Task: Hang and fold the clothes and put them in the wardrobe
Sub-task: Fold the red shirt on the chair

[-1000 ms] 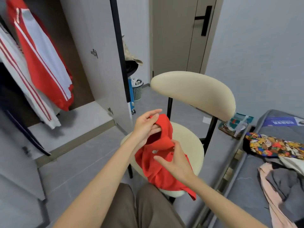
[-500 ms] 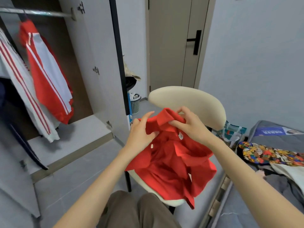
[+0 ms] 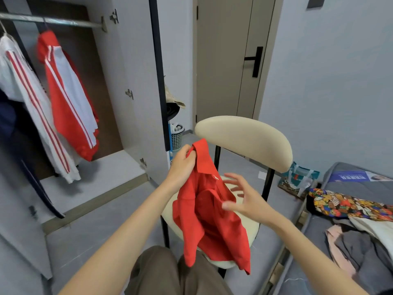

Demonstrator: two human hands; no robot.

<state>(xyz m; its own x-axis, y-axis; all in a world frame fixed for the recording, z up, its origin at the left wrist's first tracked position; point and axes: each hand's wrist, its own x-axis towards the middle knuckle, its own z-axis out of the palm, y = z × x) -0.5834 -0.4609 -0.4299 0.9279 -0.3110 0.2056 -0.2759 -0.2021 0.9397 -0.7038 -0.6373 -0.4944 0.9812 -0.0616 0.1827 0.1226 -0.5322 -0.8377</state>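
bare forearms (image 3: 127, 226), no sleeves in view, and brown-olive trousers (image 3: 161, 271).

1. You had a plain pale grey wall (image 3: 329, 81) on your right, evenly lit (soft light, only faint shadows).
2. Ahead of you stood a closed taupe door (image 3: 223, 60) with a black handle (image 3: 256, 60).
3. Under you the floor (image 3: 95, 231) was grey tile.
4. On your left the wardrobe (image 3: 98, 69) stood open, with a brown back panel, a metal rail (image 3: 63, 21) across the top and its pale door panel (image 3: 136, 71) swung outward.
5. Right before you was a chair (image 3: 244, 141), with a cream seat and a curved cream backrest on thin black legs.
6. A small slatted basket (image 3: 177, 138) sat on the floor past the wardrobe's door panel.
7. At your right lay a grey-covered bed (image 3: 302, 273).
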